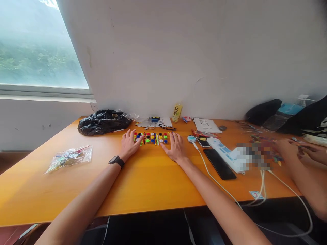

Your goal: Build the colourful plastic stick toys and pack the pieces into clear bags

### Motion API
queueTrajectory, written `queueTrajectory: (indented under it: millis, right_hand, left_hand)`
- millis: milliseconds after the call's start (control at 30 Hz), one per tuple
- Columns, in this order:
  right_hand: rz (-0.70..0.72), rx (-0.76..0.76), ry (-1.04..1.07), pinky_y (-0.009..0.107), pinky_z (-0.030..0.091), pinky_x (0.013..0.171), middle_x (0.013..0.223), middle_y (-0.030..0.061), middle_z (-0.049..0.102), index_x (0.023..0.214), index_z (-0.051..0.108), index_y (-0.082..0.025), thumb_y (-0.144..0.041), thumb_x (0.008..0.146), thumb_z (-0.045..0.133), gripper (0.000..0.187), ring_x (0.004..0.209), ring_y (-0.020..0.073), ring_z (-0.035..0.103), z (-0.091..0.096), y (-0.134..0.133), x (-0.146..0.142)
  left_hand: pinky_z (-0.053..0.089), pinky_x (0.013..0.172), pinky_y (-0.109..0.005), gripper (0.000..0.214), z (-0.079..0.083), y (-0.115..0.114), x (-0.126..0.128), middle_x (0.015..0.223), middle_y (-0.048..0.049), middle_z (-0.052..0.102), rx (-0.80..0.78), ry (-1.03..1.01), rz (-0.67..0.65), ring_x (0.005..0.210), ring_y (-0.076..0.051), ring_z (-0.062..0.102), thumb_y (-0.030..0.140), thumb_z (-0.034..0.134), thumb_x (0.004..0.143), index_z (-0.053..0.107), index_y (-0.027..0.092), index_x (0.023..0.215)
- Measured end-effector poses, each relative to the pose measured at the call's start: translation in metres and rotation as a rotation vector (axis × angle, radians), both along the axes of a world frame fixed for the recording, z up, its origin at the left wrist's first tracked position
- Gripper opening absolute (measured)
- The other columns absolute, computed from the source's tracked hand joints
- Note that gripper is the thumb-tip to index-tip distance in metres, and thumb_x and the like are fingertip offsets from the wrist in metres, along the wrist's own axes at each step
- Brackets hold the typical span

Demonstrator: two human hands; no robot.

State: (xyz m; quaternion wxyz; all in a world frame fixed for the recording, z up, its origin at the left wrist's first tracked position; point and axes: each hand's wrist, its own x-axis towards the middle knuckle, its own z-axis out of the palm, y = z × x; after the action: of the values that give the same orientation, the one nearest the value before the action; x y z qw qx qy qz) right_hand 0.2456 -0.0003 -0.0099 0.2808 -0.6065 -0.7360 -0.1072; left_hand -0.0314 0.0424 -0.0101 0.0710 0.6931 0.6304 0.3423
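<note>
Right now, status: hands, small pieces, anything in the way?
Left hand and right hand open, flanking coloured discs. Discs in rows, thin sticks among them. Nothing seen blocking; black phone lies apart, to the right.

Plain shared workroom by its look, window (pixel 41 44) left, scuffed wall (pixel 158 58) on the far side, long table (pixel 143 183), power strip (pixel 222 152) right, co-worker's arm (pixel 302 177) farther right

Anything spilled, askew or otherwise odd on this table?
Nothing looks spilled; the small coloured pieces lie grouped between the left hand and right hand. One oddity: a blocky, pixelated patch partly over the white power strip. It hides what is beneath and seems an image edit, not a real object.
</note>
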Motion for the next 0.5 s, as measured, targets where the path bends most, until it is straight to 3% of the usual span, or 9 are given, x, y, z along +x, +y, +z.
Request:
queueTrajectory:
  millis: [100, 233, 367, 500]
  right_hand:
    - [0.072, 0.100, -0.036, 0.052, 0.028, 0.119, 0.143, 0.0205, 0.059, 0.142, 0.056, -0.011, -0.058, 0.102, 0.045, 0.064, 0.136, 0.0362, 0.044, 0.004, 0.026, -0.005]
    - [0.094, 0.131, -0.019, 0.050, 0.028, 0.117, 0.131, 0.0179, 0.065, 0.134, 0.062, -0.014, -0.051, 0.105, 0.040, 0.052, 0.129, 0.0339, 0.050, 0.007, 0.047, -0.010]
    - [0.034, 0.064, 0.114, 0.049, 0.031, 0.117, 0.133, 0.0196, 0.065, 0.133, 0.065, -0.012, -0.044, 0.108, 0.029, 0.054, 0.132, 0.0338, 0.050, 0.000, 0.058, -0.007]
    - [0.017, 0.015, 0.167, 0.050, 0.026, 0.123, 0.148, 0.0166, 0.059, 0.136, 0.066, -0.013, -0.043, 0.109, 0.023, 0.059, 0.146, 0.0326, 0.040, -0.010, 0.070, -0.001]
  left_hand:
    - [0.030, 0.118, -0.060, 0.077, 0.000, 0.000, 0.003, 0.169, -0.0157, 0.028, -0.087, 0.068, -0.041, 0.152, -0.042, 0.027, 0.075, 0.040, 0.097, 0.041, 0.027, 0.157]
    - [0.027, 0.120, -0.062, 0.082, 0.003, 0.004, 0.004, 0.171, -0.0142, 0.024, -0.126, 0.085, -0.050, 0.153, -0.043, 0.027, 0.080, 0.038, 0.094, 0.038, 0.031, 0.159]
    - [0.030, 0.120, -0.060, 0.081, 0.005, 0.015, 0.001, 0.171, -0.0133, 0.026, -0.106, 0.065, -0.066, 0.154, -0.040, 0.028, 0.080, 0.040, 0.093, 0.041, 0.032, 0.158]
    - [0.032, 0.119, -0.060, 0.076, 0.003, 0.025, -0.003, 0.170, -0.0100, 0.030, -0.078, 0.036, -0.073, 0.152, -0.040, 0.032, 0.077, 0.040, 0.096, 0.040, 0.036, 0.159]
